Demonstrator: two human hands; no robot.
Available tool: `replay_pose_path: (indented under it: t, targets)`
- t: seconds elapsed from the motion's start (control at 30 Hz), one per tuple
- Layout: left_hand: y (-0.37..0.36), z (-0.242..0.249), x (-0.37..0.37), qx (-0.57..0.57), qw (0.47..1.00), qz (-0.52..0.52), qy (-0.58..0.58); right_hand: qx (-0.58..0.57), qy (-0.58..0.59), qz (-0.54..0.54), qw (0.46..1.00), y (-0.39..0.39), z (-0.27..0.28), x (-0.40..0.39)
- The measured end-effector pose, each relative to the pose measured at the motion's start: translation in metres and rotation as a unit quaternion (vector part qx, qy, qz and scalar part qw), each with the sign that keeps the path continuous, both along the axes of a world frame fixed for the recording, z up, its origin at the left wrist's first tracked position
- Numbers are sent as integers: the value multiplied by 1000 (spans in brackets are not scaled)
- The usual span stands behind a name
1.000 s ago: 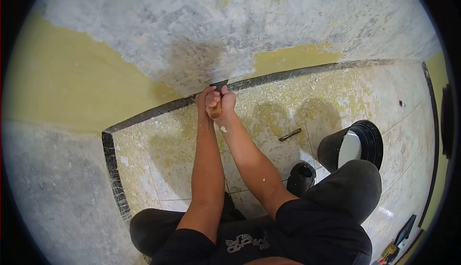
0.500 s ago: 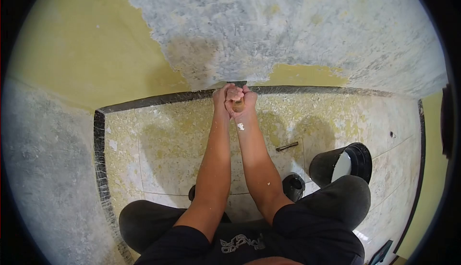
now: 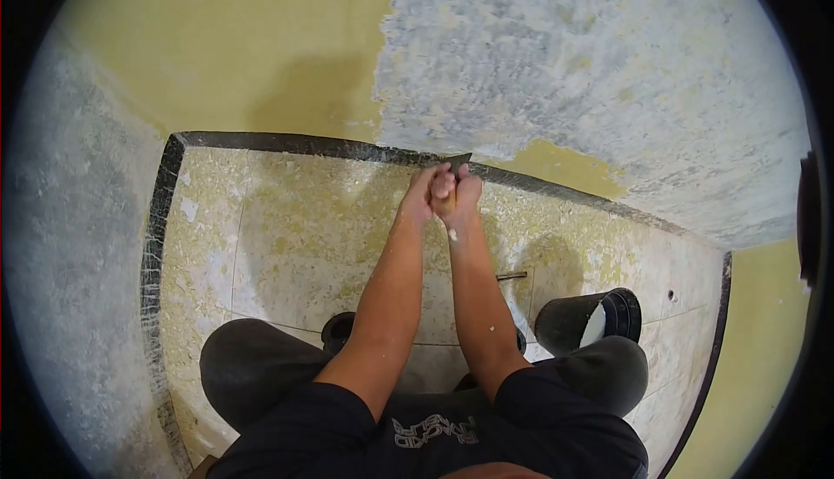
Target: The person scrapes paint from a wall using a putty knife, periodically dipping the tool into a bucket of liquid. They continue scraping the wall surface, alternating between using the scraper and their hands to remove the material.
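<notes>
Both my hands are clasped together low at the wall, around a scraper (image 3: 460, 161) with a dark flat blade and a light-coloured handle mostly covered by fingers. My right hand (image 3: 466, 192) is closed around the handle. Pressed against it, my left hand (image 3: 420, 193) is closed too, its fingers lapping over the grip. The blade sits at the dark skirting strip (image 3: 330, 146), close to a patch of yellow paint (image 3: 560, 165). Above it the wall (image 3: 512, 62) is stripped to mottled grey-white. A white flake sticks to my right wrist.
Paint flakes litter the tiled floor (image 3: 295, 244). A black bucket (image 3: 565, 323) with something whitish inside lies tilted beside my right knee. Near it is a thin dark bar-like object (image 3: 512, 276). Yellow paint (image 3: 234, 36) covers the wall at left; a grey wall (image 3: 69, 262) stands further left.
My view has turned, so the wall and skirting slant down to the right. Both hands have shifted slightly right and down in view, still clasped on the scraper, whose blade now appears angled.
</notes>
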State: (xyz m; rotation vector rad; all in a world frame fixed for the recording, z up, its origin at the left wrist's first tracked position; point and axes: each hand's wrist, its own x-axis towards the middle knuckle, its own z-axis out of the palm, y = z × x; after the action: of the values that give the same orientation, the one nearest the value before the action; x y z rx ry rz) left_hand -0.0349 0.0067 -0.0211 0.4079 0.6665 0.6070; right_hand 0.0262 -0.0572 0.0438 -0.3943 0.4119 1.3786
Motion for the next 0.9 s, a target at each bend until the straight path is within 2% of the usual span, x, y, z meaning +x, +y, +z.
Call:
replay_pose_path:
  t: [0.03, 0.07, 0.1, 0.13, 0.2, 0.27, 0.33, 0.4, 0.43, 0.5, 0.53, 0.57, 0.63, 0.67, 0.7, 0.73, 0.77, 0.8, 0.83, 0.87, 0.9]
  targets:
    - [3, -21, -8, -97, 971, -141, -169, -33, -62, 35, 997, -3, -10, 1]
    - [3, -35, -14, -187, 884, -274, -329, -36, -66, 42, 996, -7, -18, 5]
    - [-12, -4, -21, -162, 963, -173, -127, -12, -150, 97, 984, -16, -27, 9]
    - [-21, 18, -23, -171, 962, -164, -134, 13, -232, 153, 961, -21, -33, 10]
    - [-30, 44, -17, -70, 994, -81, -21, -33, -289, 145, 946, -23, -6, 4]
    - [-35, 44, 0, -82, 995, -52, 5, -117, -421, 233, 869, -25, 4, 17]
    - [-51, 26, 22, -116, 993, 25, -1, -105, -444, 283, 843, -31, 2, 47]
    - [-66, 17, 50, -118, 991, 45, -33, -152, -622, 365, 676, -34, 15, 69]
    - [-75, 18, 59, -121, 989, 41, -78, -161, -624, 367, 671, -36, 30, 74]
    - [-92, 24, 74, -131, 982, 34, -130, -184, -667, 445, 568, -39, 64, 81]
    - [-100, 29, 79, -169, 956, 35, -239, -194, -667, 446, 564, -40, 77, 83]
    - [-106, 35, 83, -205, 915, 37, -345, -204, -694, 473, 503, -41, 90, 84]
    - [-104, 64, 86, -243, 911, 45, -331, -228, -738, 522, 361, -40, 104, 92]
    - [-103, 80, 87, -274, 909, 53, -309, -236, -738, 523, 357, -47, 103, 99]
    - [-101, 87, 104, -366, 868, 64, -328, -180, -864, 433, 184, -56, 98, 107]
    - [-102, 96, 114, -366, 866, 65, -333, -108, -941, 320, -1, -58, 100, 111]
    - [-103, 101, 122, -350, 861, 80, -359, -135, -925, 352, 44, -58, 101, 117]
    - [-105, 101, 129, -335, 857, 94, -380, -131, -925, 353, 44, -53, 105, 122]
    - [-104, 94, 133, -323, 848, 71, -415, -149, -909, 378, 93, -53, 108, 127]
    - [-109, 83, 135, -326, 850, 68, -408, -169, -888, 403, 143, -59, 109, 132]
    - [-110, 73, 129, -281, 889, 18, -361, -261, -822, 443, 246, -56, 122, 113]
